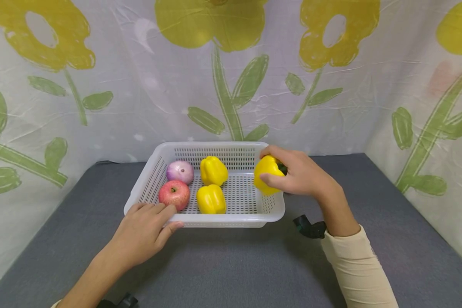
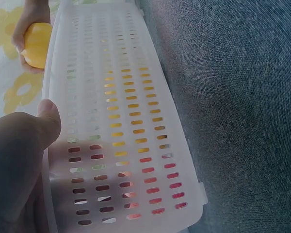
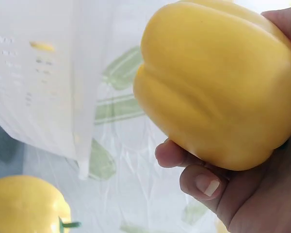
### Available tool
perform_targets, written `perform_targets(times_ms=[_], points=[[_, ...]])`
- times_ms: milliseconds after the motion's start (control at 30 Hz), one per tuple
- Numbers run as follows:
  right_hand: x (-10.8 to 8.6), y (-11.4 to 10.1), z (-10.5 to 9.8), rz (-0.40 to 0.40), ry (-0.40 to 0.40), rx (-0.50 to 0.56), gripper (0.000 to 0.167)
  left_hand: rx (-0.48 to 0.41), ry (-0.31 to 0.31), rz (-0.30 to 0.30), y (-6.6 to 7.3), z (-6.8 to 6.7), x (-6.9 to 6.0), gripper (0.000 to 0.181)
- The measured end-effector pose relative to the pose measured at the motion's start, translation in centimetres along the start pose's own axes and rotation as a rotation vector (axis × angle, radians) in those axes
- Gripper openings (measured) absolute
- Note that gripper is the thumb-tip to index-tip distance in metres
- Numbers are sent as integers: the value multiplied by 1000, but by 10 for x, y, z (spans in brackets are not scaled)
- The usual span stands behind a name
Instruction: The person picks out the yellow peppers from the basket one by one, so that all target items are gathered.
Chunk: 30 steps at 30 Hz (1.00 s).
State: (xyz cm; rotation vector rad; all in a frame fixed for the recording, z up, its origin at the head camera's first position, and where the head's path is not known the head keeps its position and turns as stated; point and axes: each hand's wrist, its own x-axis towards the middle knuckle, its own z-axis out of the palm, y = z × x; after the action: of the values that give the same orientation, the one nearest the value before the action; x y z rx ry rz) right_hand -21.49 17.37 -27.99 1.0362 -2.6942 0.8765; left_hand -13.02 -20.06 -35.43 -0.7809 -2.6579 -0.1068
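My right hand [image 1: 306,173] grips a yellow bell pepper [image 1: 267,175] over the right end of a white plastic basket [image 1: 223,218]. In the right wrist view this bell pepper [image 3: 213,87] is held higher than the basket's rim, apart from the wall. The left hand [image 1: 144,233] holds the basket's front left rim, thumb outside and fingers reaching over. Inside the basket lie a purple onion [image 1: 180,172], a red apple [image 1: 174,195] and two more yellow bell peppers, one at the back [image 1: 213,170] and one in front [image 1: 211,199].
Another yellow bell pepper [image 3: 26,206] with a green stem shows outside the basket in the right wrist view. The basket stands on a dark grey cloth-covered table [image 1: 246,269]. A flower-printed curtain [image 1: 138,102] hangs behind and along both sides.
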Motion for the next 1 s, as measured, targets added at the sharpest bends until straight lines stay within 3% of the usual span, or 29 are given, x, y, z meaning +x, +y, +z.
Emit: perform_targets(times_ms=[367, 633, 867, 1000], points=[[-11, 13, -21, 82, 78, -93, 29, -4, 5, -1, 1, 0, 0, 27], [-21, 24, -35, 97, 136, -105, 27, 5, 14, 11, 0, 0, 0, 27], [-26, 29, -42, 176, 170, -129, 28, 8, 24, 14, 0, 1, 0, 27], [-29, 33, -45, 183, 199, -140, 27, 8, 32, 19, -1, 2, 0, 27]])
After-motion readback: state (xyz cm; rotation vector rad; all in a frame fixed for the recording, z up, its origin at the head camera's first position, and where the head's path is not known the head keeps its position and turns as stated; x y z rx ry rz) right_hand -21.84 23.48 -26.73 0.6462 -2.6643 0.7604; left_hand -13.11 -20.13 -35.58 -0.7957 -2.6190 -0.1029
